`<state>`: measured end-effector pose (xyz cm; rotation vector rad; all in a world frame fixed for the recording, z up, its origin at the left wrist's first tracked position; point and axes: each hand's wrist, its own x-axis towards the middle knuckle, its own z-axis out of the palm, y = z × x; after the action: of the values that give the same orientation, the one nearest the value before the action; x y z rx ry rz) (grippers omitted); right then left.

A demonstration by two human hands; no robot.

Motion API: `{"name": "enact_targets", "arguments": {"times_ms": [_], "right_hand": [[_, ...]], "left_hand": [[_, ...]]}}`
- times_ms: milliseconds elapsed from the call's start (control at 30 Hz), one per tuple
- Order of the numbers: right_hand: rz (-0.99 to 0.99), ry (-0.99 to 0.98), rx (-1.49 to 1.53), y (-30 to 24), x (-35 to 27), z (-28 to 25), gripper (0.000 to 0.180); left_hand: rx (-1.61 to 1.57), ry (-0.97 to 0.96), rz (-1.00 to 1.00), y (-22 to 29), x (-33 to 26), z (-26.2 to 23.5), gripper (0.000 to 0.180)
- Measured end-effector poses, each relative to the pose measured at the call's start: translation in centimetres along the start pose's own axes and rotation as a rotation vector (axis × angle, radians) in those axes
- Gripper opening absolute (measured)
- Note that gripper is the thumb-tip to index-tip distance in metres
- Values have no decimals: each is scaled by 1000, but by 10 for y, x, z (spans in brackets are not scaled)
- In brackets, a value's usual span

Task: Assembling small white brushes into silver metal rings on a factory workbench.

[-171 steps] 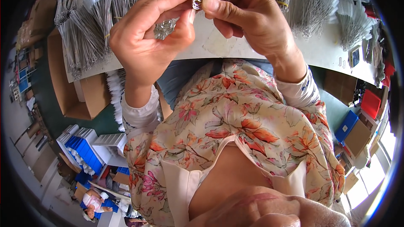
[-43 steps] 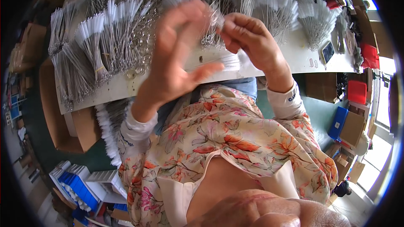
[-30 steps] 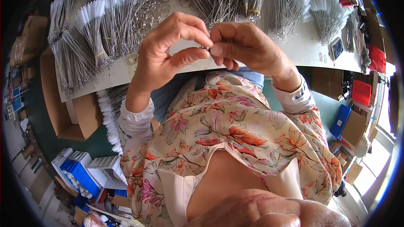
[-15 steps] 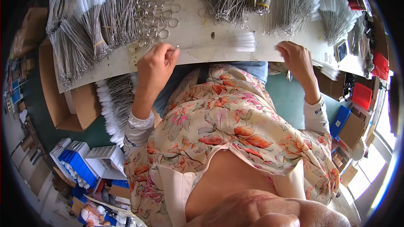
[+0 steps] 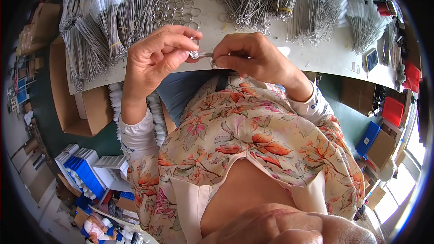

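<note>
My left hand [image 5: 159, 53] is closed, its thumb and fingertips pinching at a metal ring [image 5: 196, 40] beside the looped ends of several thin wire-stemmed brushes [image 5: 206, 54]. Opposite it, my right hand [image 5: 258, 58] is closed round the stems of those brushes, just short of the loops. Whether the ring passes through the loops cannot be made out. My right hand hides most of the bunch, including the bristles. Both hands are over the front edge of the white table [image 5: 289, 40].
Loose metal rings [image 5: 181, 9] lie beyond my left hand. Piles of wire brushes [image 5: 110, 22] cover the table's far left, with more brushes [image 5: 251, 0] at the back and right. A phone-like device [image 5: 371, 60] rests at the right edge. An open cardboard box [image 5: 92, 113] stands lower left.
My right hand has come left and closed on the brush stems near their loops. My left hand has shifted slightly, and a metal ring now shows at its fingertips. The brushes have left the tabletop.
</note>
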<state>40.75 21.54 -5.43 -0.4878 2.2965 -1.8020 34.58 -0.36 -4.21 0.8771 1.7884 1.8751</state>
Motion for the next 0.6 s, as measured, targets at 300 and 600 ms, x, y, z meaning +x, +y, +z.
{"name": "enact_targets", "arguments": {"times_ms": [300,600], "right_hand": [[320,-196,494,4,-12,-14,18],[114,307,616,-31,-6,-9,18]], "left_hand": [[102,-66,95,1,14,14,21],[341,293,454,-1,24,47,31]]}}
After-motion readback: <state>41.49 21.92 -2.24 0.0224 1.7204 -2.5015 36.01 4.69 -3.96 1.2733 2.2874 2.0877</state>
